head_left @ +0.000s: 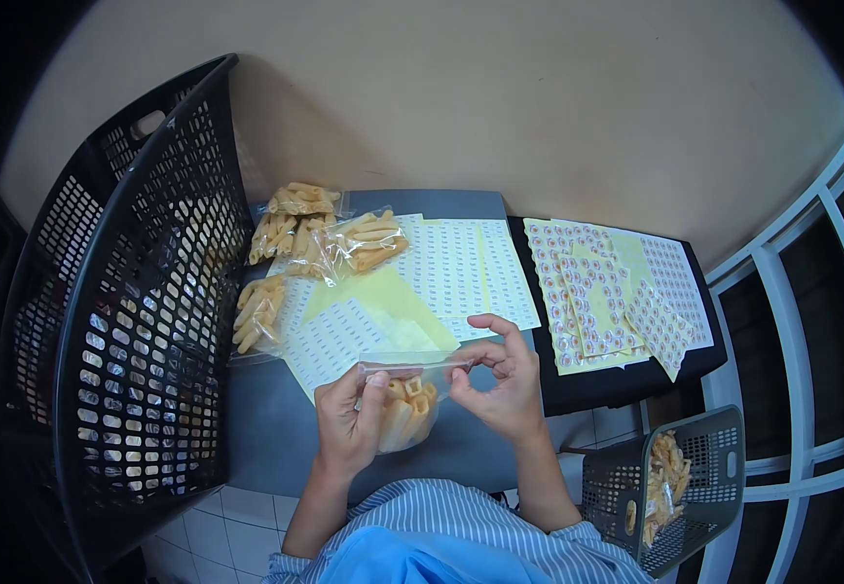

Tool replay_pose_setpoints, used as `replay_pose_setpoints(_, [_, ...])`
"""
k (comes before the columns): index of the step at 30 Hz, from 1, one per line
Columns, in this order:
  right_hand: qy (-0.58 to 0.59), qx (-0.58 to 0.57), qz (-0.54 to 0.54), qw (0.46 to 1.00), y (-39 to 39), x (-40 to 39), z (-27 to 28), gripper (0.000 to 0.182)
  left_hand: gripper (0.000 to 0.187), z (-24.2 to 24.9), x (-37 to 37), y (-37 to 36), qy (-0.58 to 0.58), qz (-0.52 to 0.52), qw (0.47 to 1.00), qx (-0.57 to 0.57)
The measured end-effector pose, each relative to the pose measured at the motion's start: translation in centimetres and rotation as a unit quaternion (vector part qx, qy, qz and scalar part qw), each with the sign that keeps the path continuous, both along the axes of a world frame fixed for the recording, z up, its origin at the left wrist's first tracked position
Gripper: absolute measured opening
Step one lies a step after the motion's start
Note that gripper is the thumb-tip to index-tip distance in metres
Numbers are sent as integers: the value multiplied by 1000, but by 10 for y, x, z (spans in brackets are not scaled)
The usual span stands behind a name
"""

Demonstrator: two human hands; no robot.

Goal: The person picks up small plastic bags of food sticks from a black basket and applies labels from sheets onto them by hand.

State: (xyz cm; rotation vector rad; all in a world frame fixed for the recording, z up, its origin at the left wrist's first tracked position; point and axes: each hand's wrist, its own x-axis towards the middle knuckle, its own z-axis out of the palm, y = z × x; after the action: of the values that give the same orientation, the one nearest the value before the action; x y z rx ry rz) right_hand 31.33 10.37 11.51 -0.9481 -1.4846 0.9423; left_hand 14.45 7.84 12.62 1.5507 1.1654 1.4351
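Note:
A clear plastic bag [408,426] of pale yellow, stick-like snacks is held up in front of my body. My left hand [347,417] pinches the left end of its top edge, thumb toward me. At the right end of that edge, my right hand [502,382] has thumb and forefinger closed on the plastic, with other fingers raised. Just beyond the bag lie white label sheets [336,341] and a yellow backing sheet [390,299]. Several filled snack bags [371,243] rest at the far left of the grey table [276,438].
A tall dark perforated basket [140,321] stands at the left. Sheets of round red-and-white stickers [597,292] lie on a black surface [587,391] at the right. Below it, a grey basket [724,482] contains bagged snacks [667,477]. A wall [422,97] rises behind.

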Motion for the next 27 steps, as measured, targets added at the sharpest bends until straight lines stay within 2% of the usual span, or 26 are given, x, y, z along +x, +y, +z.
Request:
replay_pose_setpoints(5, [6, -7, -11, 1000, -5, -1, -6, 45, 23, -6, -1, -2, 1, -2, 1000, -17])
replay_pose_setpoints(8, [25, -27, -24, 999, -7, 2, -10, 43, 23, -14, 0, -4, -38, -4, 998, -54])
replay_pose_setpoints(9, [24, -28, -22, 999, -8, 2, -10, 43, 24, -18, 4, -3, -90, -7, 993, -72])
replay_pose_setpoints(10, [76, -31, -24, 996, -8, 2, -10, 42, 25, -22, 6, -2, -142, -9, 986, -90])
replay_pose_setpoints(11, [129, -34, -26, 991, -8, 2, -10, 42, 25, -25, 8, -1, -141, -7, 986, -90])
replay_pose_setpoints(14, [117, -21, -24, 993, -14, -2, -10, 44, 26, -35, 10, 2, -210, 32, 973, -86])
replay_pose_setpoints(16, [110, -6, -43, 993, -14, 2, -20, 40, 28, -33, 7, 2, -202, -82, 975, -48])
replay_pose_setpoints(17, [103, 11, -60, 993, -14, 3, -23, 36, 28, -32, 6, 1, -201, -83, 975, -49])
replay_pose_setpoints(18, [105, 11, -60, 993, -14, 8, -21, 36, 30, -28, 3, -1, -310, -232, 913, -127])
replay_pose_setpoints(19, [44, 26, -38, 998, -14, 15, -17, 29, 32, -22, 2, 0, -405, -371, 811, -201])
replay_pose_setpoints(21, [-46, 38, -26, 998, -16, 22, -4, 11, 35, -23, 4, 7, -383, -367, 817, -226])
replay_pose_setpoints(22, [-45, 38, -26, 998, -15, 22, 0, 11, 38, -25, 5, 9, -362, -364, 822, -247])
replay_pose_setpoints(23, [-87, 61, -38, 994, -14, 23, 3, 11, 33, -26, 10, 9, -282, -287, 889, -217])
replay_pose_setpoints(24, [-129, 86, -50, 987, -13, 24, 4, 12, 33, -24, 16, 8, -283, -286, 889, -217])
replay_pose_setpoints(26, [-127, 68, -58, 988, -12, 25, 3, 13, 25, -19, 26, 8, -116, -214, 947, -208])
replay_pose_setpoints(27, [-125, 49, -65, 989, -11, 25, 2, 13, 17, -24, 31, 9, -141, -184, 952, -202])
